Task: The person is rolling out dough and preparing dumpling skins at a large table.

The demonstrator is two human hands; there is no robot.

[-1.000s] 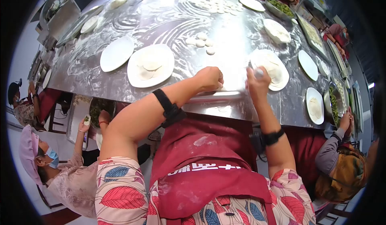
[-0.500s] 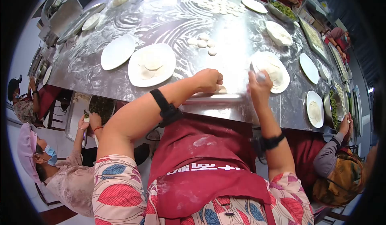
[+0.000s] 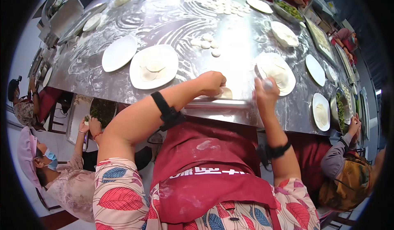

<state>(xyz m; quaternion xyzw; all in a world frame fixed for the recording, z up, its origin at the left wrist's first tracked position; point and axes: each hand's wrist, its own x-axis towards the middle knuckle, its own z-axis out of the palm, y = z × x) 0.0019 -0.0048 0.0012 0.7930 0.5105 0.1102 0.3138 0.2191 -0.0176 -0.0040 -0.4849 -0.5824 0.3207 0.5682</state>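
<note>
1. Shiny metal worktop (image 3: 86, 80) takes up much of the room, with white flour swirled over it; it looks the same as one second ago.
2. Person in the purple cap (image 3: 78, 193) is low down on the left; one second ago that person's hands (image 3: 95, 126) were apart, and now they meet at a small pale piece (image 3: 86, 121).
3. Left plate (image 3: 170, 76) and right plate (image 3: 287, 89) both hold flat dough sheets; the piles look no bigger than before, so it seems nothing new has gone on.
4. Right hand (image 3: 266, 94) is closed around a pale round-ended thing (image 3: 268, 84), maybe a rolling pin, just beside the right plate; left hand (image 3: 212, 83) is curled, and I cannot tell if it pinches the dough; both are nearly where they were.
5. Dough round (image 3: 225, 93) lies on the worktop near its front edge, just beside the left hand; more of it shows than half a second ago; maybe it has turned or grown wider, so the work seems to be moving along.
6. Five little dough lumps (image 3: 205, 44) sit farther back; they have stayed put and look unused.
</note>
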